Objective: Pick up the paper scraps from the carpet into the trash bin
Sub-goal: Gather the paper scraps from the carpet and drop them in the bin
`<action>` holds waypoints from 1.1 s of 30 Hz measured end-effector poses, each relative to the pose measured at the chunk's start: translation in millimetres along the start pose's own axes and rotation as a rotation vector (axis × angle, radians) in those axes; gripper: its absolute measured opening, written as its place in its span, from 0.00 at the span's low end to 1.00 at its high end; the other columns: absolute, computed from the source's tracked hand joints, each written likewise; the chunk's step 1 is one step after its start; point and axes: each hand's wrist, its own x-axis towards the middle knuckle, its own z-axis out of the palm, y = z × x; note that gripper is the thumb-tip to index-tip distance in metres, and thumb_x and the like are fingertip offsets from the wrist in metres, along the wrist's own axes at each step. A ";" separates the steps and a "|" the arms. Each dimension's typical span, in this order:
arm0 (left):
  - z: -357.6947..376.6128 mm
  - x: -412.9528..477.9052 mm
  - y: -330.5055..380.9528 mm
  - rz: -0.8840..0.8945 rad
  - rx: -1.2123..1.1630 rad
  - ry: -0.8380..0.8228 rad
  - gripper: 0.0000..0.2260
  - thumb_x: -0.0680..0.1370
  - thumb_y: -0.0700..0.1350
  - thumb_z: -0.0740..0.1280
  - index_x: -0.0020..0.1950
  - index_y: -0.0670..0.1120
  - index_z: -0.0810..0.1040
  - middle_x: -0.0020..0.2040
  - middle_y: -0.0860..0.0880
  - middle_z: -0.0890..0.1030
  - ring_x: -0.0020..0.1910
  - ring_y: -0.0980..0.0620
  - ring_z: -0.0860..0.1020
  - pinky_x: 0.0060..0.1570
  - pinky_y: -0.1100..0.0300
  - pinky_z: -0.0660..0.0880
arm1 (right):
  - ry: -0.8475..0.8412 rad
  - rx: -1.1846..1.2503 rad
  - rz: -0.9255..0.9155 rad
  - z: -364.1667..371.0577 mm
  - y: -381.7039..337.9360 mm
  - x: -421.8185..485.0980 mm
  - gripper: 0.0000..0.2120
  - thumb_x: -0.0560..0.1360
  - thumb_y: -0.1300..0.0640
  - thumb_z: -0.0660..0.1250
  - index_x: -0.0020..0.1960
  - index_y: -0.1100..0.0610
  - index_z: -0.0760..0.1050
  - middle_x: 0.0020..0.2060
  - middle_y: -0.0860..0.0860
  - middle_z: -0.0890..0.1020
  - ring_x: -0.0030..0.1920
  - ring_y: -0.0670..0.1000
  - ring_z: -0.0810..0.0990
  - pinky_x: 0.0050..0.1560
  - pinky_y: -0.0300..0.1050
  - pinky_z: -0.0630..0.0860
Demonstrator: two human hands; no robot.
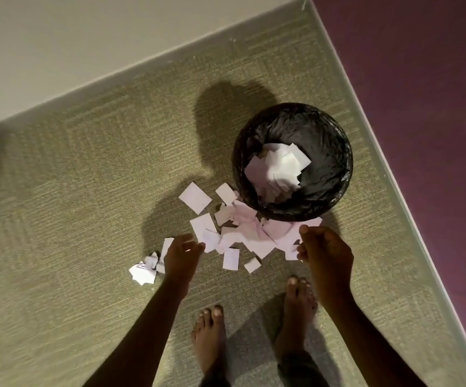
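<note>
Paper scraps (236,233) lie strewn across the carpet (72,191), and we start nearest the camera: two bare feet (208,339) planted at six o'clock, toes pointing toward twelve. Both forearms reach forward from the bottom edge. The left hand (180,256) hovers low over the floor, fingers loosely curled and slightly spread, nothing visibly pinched; whether the fingertips touch the paper, I cannot tell. Just at its nine o'clock side sits a small crumpled cluster (143,270) of scraps, set apart from the main heap. The right hand (324,252) is curled with fingers drawn together, at the three o'clock edge of the pile; a white scrap shows at its fingertips, but whether it is actually gripped I cannot tell.

Between the hands, two small loose rectangles lie on their own, and beyond them the main heap of white scraps overlaps in a thick scatter, running right up against the base of the trash bin (335,141). That bin, round and lined with a black bag, stands at about one o'clock from the heap, with a mound of white paper already inside. Farther off, a cream wall (58,46) crosses at eleven o'clock, a purple wall (421,93) at two.
</note>
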 end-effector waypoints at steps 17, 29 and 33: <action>53.6 111.6 -78.1 0.617 0.920 0.001 0.51 0.67 0.43 0.86 0.85 0.42 0.63 0.84 0.38 0.63 0.83 0.34 0.61 0.78 0.35 0.67 | -0.282 -0.995 -0.241 0.0 190.0 81.8 0.25 0.75 0.59 0.75 0.71 0.56 0.75 0.67 0.57 0.78 0.69 0.61 0.75 0.60 0.60 0.79; 63.0 122.6 -84.7 0.590 1.026 0.043 0.45 0.70 0.41 0.82 0.83 0.45 0.66 0.75 0.38 0.71 0.75 0.34 0.69 0.60 0.37 0.80 | -0.292 -1.229 -0.292 13.6 225.2 90.2 0.26 0.77 0.59 0.72 0.74 0.59 0.72 0.65 0.58 0.76 0.64 0.61 0.77 0.53 0.58 0.81; 58.5 122.7 -82.2 0.618 0.984 0.049 0.29 0.76 0.43 0.74 0.77 0.45 0.75 0.71 0.40 0.75 0.74 0.36 0.70 0.56 0.37 0.82 | -0.294 -1.246 -0.289 13.6 228.9 90.0 0.26 0.77 0.58 0.73 0.73 0.60 0.72 0.64 0.58 0.77 0.63 0.62 0.77 0.53 0.58 0.81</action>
